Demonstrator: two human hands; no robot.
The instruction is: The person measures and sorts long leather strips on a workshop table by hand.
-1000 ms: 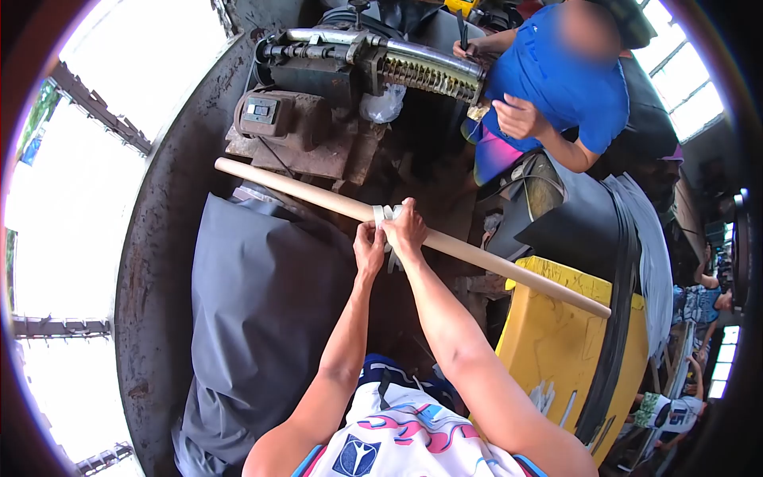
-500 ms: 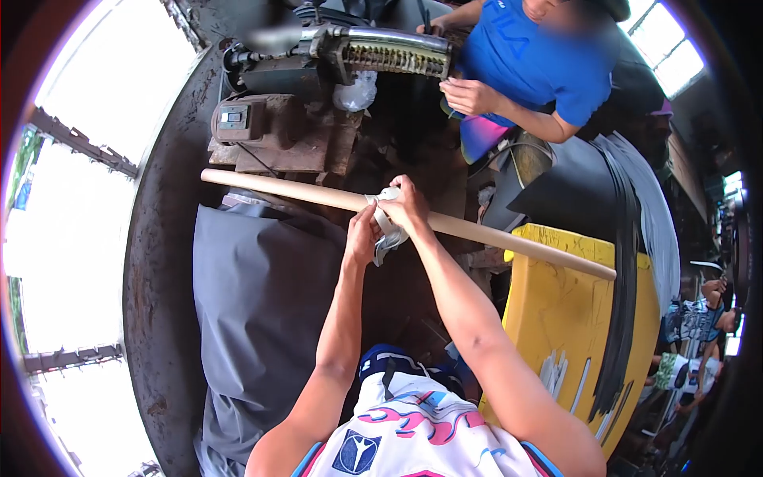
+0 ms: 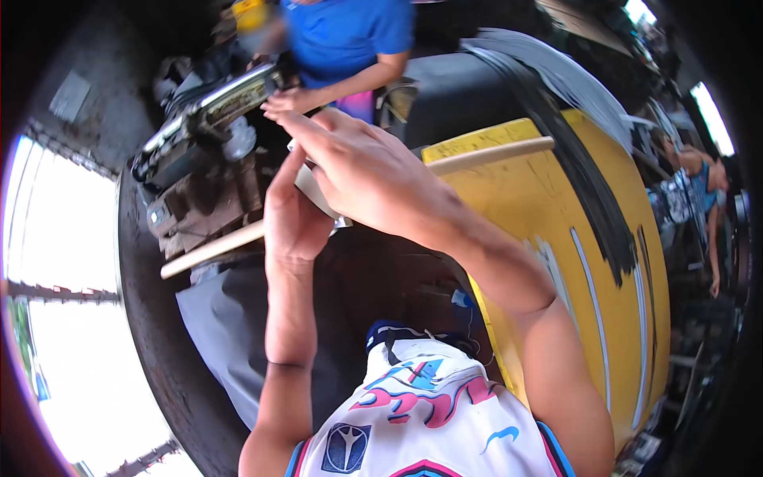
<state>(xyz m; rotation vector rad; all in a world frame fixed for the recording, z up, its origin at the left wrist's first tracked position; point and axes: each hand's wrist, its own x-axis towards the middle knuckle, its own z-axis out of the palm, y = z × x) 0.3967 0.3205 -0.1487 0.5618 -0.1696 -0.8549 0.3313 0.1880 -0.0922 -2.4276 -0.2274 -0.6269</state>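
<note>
Raised close to the camera, my right hand (image 3: pixel 362 167) is closed, its fingers bent over a white strip (image 3: pixel 316 192). Right beside it, my left hand (image 3: pixel 296 208) is closed on the same strip, thumb and fingers near the right fingertips. Part of the strip shows between the palms; the rest is hidden by my hands. Behind both hands runs a long pale wooden rod (image 3: pixel 493 155), its middle covered by them. Its left end sticks out past my left wrist and its right end lies over a yellow surface.
A yellow bench (image 3: pixel 524 183) on the right carries dark strips (image 3: pixel 584 191) and grey strips (image 3: pixel 592 310). Grey sheet material (image 3: pixel 218 318) hangs at left. Ahead, a person in a blue shirt (image 3: pixel 342 40) is at a roller machine (image 3: pixel 207 111). Another person (image 3: pixel 703 175) is far right.
My hands have come up nearer the camera with the white strip. The view has turned right, so the machine and the person in blue sit further left.
</note>
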